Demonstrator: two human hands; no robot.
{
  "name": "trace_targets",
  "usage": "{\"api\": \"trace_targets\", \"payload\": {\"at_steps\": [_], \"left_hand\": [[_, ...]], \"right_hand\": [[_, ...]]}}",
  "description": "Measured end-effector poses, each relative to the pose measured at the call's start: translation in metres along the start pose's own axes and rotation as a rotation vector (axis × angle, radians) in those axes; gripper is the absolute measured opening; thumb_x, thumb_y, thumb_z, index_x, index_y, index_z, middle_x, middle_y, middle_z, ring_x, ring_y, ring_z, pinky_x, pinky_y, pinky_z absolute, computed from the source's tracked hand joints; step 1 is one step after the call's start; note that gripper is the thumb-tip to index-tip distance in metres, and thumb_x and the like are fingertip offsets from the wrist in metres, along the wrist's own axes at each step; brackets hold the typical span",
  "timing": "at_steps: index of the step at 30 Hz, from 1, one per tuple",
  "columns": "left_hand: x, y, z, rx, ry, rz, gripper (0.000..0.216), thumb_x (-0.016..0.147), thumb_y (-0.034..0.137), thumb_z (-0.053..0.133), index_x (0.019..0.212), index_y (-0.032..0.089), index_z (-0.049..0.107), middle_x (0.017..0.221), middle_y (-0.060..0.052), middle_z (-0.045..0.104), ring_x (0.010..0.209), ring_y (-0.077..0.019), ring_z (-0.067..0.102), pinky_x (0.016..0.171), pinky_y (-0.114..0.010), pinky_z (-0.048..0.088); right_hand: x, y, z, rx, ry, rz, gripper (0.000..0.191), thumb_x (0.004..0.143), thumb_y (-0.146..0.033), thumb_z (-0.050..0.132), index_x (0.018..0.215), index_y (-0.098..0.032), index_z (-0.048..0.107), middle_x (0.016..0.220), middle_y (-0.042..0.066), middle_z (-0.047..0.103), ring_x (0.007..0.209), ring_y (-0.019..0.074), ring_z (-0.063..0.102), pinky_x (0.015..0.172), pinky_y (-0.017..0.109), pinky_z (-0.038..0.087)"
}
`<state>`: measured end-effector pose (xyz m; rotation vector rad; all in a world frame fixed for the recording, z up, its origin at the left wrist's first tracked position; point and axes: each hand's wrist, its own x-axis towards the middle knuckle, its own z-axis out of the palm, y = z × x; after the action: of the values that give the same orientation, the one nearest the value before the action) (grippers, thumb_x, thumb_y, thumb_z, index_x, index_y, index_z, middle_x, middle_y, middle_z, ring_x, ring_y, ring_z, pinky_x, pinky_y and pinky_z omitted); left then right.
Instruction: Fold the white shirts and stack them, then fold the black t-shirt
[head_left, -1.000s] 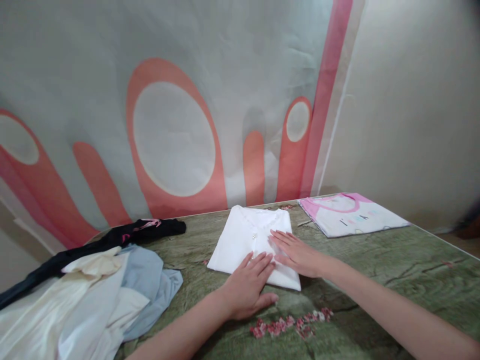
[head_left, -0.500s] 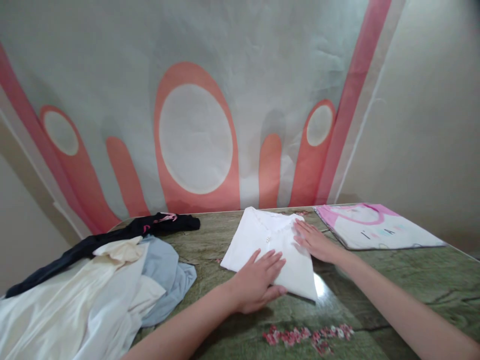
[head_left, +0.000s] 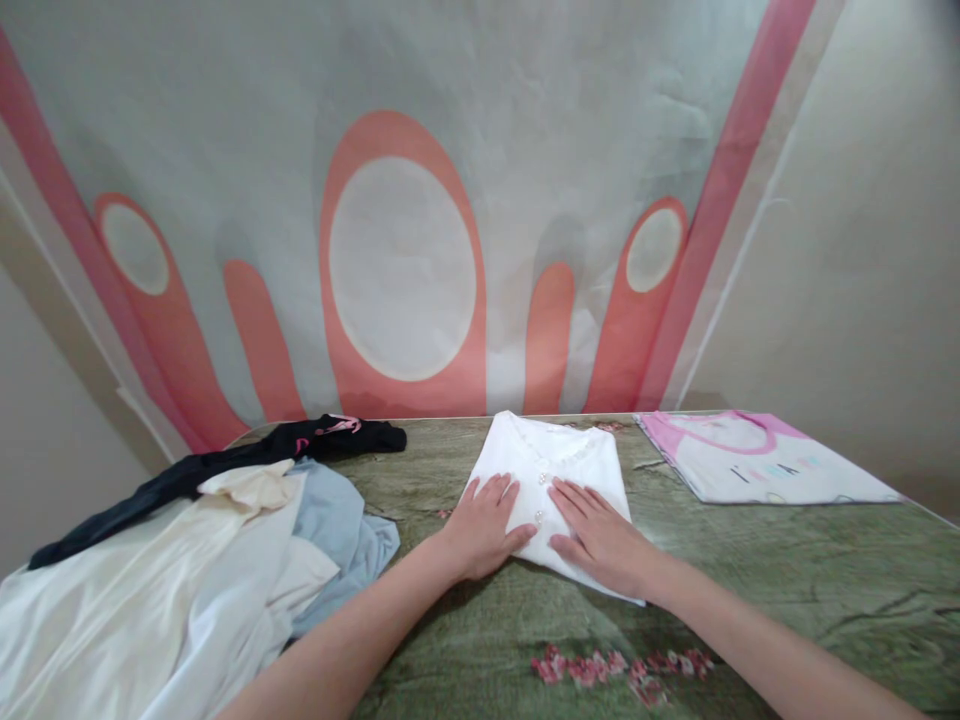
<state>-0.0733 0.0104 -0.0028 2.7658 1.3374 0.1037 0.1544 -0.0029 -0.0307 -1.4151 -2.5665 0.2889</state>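
Left hand (head_left: 482,528): palm down on the left part of the white garment (head_left: 566,458), fingers extended, grasping nothing.
Right hand (head_left: 602,540): laid flat on its right part, likewise gripping nothing.
White garment: folded, lying on the wood-grain table (head_left: 795,590), neckline toward the far edge.
Front trim (head_left: 542,479): small shiny pieces between the hands, perhaps buttons, too small to be sure.
Left side: black garment (head_left: 225,468) behind a loose heap of cream cloth (head_left: 142,580) and light blue cloth (head_left: 330,515).
Right side: folded pink-and-white shirt (head_left: 757,468), lettering blurred.
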Motion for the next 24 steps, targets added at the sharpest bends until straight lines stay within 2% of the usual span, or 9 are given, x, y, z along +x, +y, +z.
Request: {"api": "trace_targets", "payload": {"at_steps": [6,9,11,14,17,19,21,24], "left_hand": [[-0.02,0.031,-0.015,0.057,-0.003,0.004,0.064,0.086,0.06,0.029,0.122,0.011,0.047,0.125,-0.019,0.05,0.114,-0.0329,0.045,0.096,-0.048,0.029],[-0.027,0.033,-0.028,-0.008,-0.052,0.061,0.053,0.088,0.055,0.029,0.116,0.015,0.052,0.109,-0.014,0.061,0.101,-0.0293,0.055,0.088,-0.042,0.037],[-0.023,0.026,-0.035,-0.082,-0.079,0.107,0.048,0.091,0.049,0.026,0.115,0.019,0.053,0.103,-0.01,0.063,0.097,-0.0259,0.057,0.085,-0.038,0.04],[-0.005,0.011,-0.039,-0.16,-0.072,0.154,0.042,0.093,0.039,0.024,0.118,0.019,0.051,0.105,-0.009,0.06,0.098,-0.0221,0.056,0.085,-0.034,0.041],[0.021,-0.001,-0.03,-0.142,0.017,0.14,0.041,0.092,0.032,0.027,0.124,0.014,0.046,0.121,-0.013,0.051,0.113,-0.0228,0.047,0.095,-0.036,0.035],[0.036,-0.006,-0.018,-0.094,0.046,0.117,0.047,0.092,0.036,0.028,0.131,0.012,0.037,0.137,-0.014,0.037,0.126,-0.0247,0.033,0.103,-0.04,0.026],[0.045,-0.01,-0.004,-0.05,0.054,0.093,0.055,0.092,0.043,0.024,0.137,0.011,0.028,0.144,-0.014,0.025,0.133,-0.0252,0.019,0.106,-0.043,0.016],[0.05,-0.015,0.013,-0.021,0.053,0.064,0.062,0.092,0.051,0.017,0.138,0.01,0.024,0.146,-0.014,0.019,0.135,-0.0252,0.012,0.107,-0.044,0.01]], "right_hand": [[-0.031,-0.008,-0.012,0.034,-0.053,-0.11,0.065,0.088,-0.053,0.033,0.142,-0.02,0.02,0.148,0.008,0.019,0.135,0.0232,0.016,0.11,0.044,0.014],[-0.052,-0.01,-0.021,0.08,-0.108,-0.16,0.065,0.088,-0.052,0.036,0.142,-0.023,0.017,0.148,0.007,0.016,0.135,0.0245,0.015,0.11,0.046,0.014],[-0.061,-0.008,-0.028,0.105,-0.146,-0.176,0.065,0.087,-0.052,0.038,0.142,-0.023,0.017,0.148,0.007,0.016,0.135,0.0252,0.016,0.11,0.046,0.015],[-0.057,-0.001,-0.039,0.147,-0.151,-0.16,0.057,0.089,-0.049,0.036,0.14,-0.024,0.028,0.146,0.005,0.027,0.132,0.0238,0.025,0.11,0.044,0.02],[-0.032,0.01,-0.045,0.178,-0.041,-0.116,0.05,0.091,-0.046,0.03,0.134,-0.022,0.04,0.139,0.005,0.039,0.128,0.0221,0.033,0.108,0.041,0.026],[-0.011,0.017,-0.042,0.161,0.026,-0.107,0.053,0.091,-0.047,0.027,0.135,-0.019,0.038,0.141,0.007,0.035,0.13,0.0224,0.03,0.108,0.041,0.024],[0.006,0.021,-0.033,0.115,0.022,-0.107,0.059,0.09,-0.05,0.028,0.139,-0.017,0.03,0.145,0.008,0.026,0.133,0.0231,0.023,0.109,0.043,0.02],[0.017,0.023,-0.016,0.05,-0.045,-0.12,0.064,0.089,-0.054,0.028,0.141,-0.017,0.022,0.147,0.008,0.02,0.135,0.0242,0.017,0.11,0.046,0.015]]}}
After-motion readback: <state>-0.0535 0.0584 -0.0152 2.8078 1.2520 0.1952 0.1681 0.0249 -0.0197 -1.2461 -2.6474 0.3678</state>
